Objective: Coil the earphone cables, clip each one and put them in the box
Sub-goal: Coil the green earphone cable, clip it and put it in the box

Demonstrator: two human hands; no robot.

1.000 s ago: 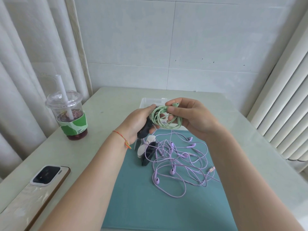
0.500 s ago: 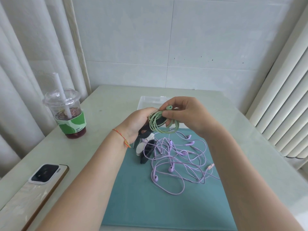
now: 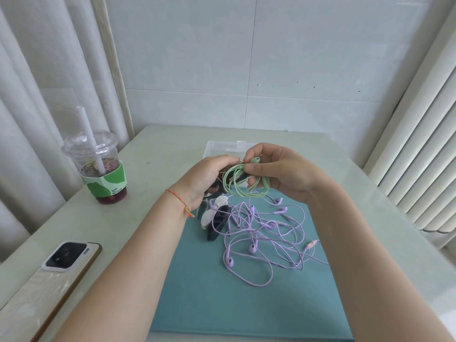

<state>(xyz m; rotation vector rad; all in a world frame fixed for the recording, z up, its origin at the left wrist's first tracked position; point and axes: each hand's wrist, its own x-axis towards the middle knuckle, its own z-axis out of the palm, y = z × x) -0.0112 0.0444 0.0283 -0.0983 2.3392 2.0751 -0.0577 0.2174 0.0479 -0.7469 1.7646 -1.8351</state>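
Gripping green earphone coil (image 3: 243, 180), right hand (image 3: 278, 172), left hand (image 3: 204, 176) pinching clip (image 3: 217, 190)

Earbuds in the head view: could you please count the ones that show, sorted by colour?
Purple earbuds: 6, loose in the tangle on the teal mat
Green earbuds: 1 plainly showing, on the green coil held by the right hand while the left hand grips a dark clip
Total: 7
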